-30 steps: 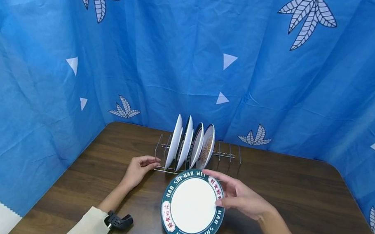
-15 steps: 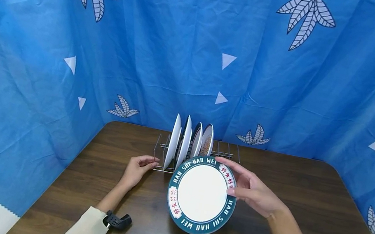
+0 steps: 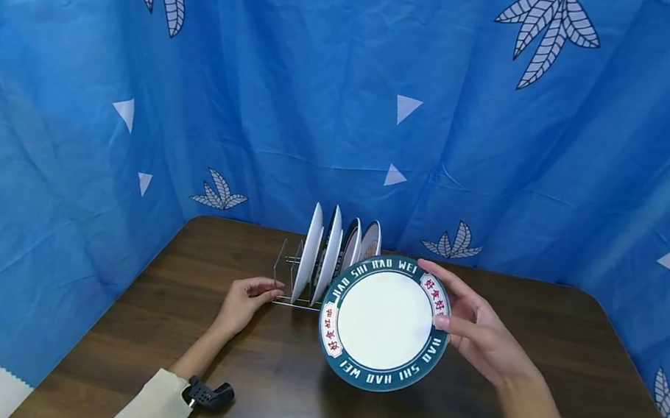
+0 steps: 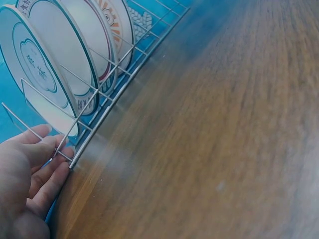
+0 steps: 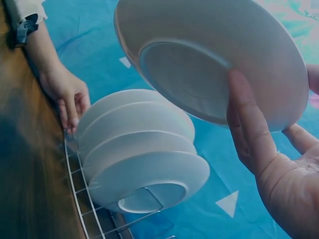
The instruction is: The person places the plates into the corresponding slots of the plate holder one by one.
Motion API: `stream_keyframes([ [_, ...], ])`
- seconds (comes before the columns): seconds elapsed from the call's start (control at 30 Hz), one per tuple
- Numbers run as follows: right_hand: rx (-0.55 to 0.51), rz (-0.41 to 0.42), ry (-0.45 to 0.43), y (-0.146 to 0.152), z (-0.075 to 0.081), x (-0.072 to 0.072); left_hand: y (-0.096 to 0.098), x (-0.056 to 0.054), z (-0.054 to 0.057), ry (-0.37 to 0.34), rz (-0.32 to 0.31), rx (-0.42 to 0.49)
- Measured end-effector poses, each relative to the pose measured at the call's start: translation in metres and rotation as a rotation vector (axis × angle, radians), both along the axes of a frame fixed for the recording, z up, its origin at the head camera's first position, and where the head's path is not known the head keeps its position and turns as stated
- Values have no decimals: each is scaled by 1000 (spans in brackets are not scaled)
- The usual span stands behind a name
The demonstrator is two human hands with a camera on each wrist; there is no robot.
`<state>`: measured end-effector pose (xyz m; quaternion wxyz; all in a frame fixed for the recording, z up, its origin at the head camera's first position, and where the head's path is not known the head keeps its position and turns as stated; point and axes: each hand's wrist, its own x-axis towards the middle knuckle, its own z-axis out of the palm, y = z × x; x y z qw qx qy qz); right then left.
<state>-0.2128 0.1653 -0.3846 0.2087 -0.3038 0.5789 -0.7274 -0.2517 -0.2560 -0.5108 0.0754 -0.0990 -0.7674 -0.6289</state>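
Note:
My right hand (image 3: 484, 332) grips a round plate (image 3: 385, 322) by its right edge, thumb on the front and fingers behind. A dark green rim with white lettering and red characters rings its white centre. The plate is held above the table, in front of the wire rack's right part, its face toward the head camera; its white underside shows in the right wrist view. My left hand (image 3: 244, 301) pinches the left end of the wire dish rack (image 3: 285, 303), with fingertips around the end wires in the left wrist view. Several plates (image 4: 37, 64) stand upright in the rack.
The rack stands near the back of a brown wooden table (image 3: 153, 326). Behind it hangs a blue curtain (image 3: 303, 84) with leaf and triangle prints. The held plate hides most of the rack's right slots in the head view.
My right hand has raised the green-rimmed plate and carried it to the right, toward the rack's right part. The left hand stays at the rack's left end.

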Motion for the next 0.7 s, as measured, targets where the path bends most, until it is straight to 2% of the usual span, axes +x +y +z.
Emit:
stream_keyframes([
  [0.27,-24,-59,5,14,7,-1,-1,-2,-2,26,9,-37],
  [0.5,-63,-80,31,29,17,-1,-7,-15,-24,16,10,-35],
  [0.7,-101,-120,52,42,25,2,-7,-19,-31,41,29,-19],
])
